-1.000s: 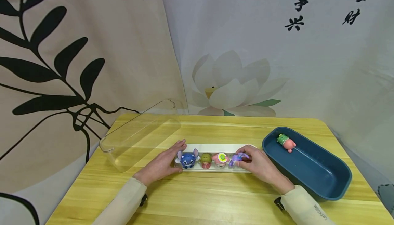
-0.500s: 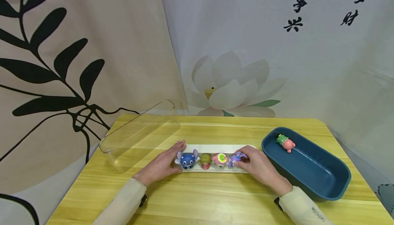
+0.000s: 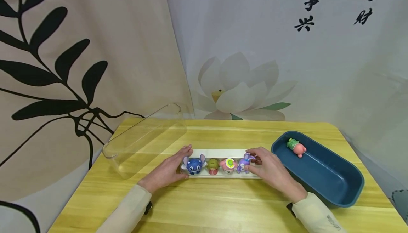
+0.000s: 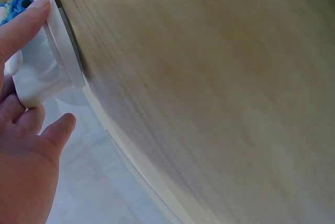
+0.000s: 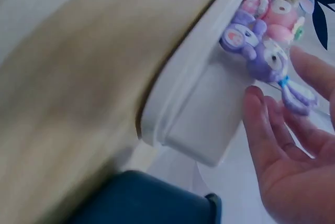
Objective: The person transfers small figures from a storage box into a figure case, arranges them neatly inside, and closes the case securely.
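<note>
Head view: the left hand (image 3: 167, 171) grasps the nine-o'clock end of a long white rectangular plastic tray (image 3: 220, 153); toward its three-o'clock end stands a purple long-eared plastic figure (image 3: 243, 164), beside which the right hand (image 3: 274, 172) is loose, clasping nothing. A dark blue oblong plastic bin (image 3: 328, 180) sits at three o'clock from the tray. Left wrist view: one fingertip (image 4: 40, 5) rests on the tray's rim, at ten o'clock. Right wrist view: the right hand's fingers lie parted, at five o'clock from the purple figure; contact is unclear.

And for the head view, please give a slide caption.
Hands flank a row of four toys on a base; a fifth lies in a tray.
</note>
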A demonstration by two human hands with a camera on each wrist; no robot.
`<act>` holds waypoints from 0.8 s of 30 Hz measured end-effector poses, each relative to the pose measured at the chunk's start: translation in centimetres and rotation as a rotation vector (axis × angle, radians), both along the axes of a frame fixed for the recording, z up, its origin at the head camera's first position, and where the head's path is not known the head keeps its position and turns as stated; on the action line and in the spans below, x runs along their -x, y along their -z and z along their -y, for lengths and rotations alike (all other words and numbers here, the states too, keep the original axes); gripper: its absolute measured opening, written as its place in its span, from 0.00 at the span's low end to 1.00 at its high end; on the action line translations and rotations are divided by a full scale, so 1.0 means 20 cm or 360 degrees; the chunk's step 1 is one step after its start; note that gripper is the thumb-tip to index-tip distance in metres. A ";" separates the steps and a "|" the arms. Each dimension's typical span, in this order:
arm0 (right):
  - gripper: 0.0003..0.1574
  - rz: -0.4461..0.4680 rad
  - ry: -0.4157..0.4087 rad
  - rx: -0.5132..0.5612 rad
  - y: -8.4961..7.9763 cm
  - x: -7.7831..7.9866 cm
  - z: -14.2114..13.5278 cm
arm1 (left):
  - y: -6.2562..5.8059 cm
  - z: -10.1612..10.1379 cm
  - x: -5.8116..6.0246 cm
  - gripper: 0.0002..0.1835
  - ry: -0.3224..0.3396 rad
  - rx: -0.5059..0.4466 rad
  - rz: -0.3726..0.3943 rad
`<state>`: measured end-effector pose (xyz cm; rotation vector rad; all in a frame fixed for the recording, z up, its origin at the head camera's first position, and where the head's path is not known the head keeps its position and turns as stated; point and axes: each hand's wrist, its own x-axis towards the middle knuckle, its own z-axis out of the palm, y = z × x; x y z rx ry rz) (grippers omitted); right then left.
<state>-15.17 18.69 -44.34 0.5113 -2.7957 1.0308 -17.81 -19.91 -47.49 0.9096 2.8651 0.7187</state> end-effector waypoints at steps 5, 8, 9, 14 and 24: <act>0.28 -0.0069 0.0028 0.0036 -0.09 -0.03 -0.07 | -0.01 0.00 0.01 0.50 0.0022 -0.0012 -0.0005; 0.28 -0.0116 0.0066 0.0030 -0.17 -0.05 -0.13 | -0.02 0.00 0.01 0.51 0.0003 0.0013 0.0024; 0.28 -0.0134 0.0086 0.0021 -0.20 -0.05 -0.16 | -0.02 0.00 0.01 0.51 -0.0002 0.0018 0.0029; 0.27 -0.0231 0.0180 0.0012 -0.33 -0.07 -0.28 | -0.03 0.00 0.01 0.51 -0.0021 0.0035 0.0027; 0.37 -0.0017 0.0279 -0.0050 -0.45 -0.01 -0.50 | -0.01 0.00 0.00 0.51 -0.0016 0.0037 0.0023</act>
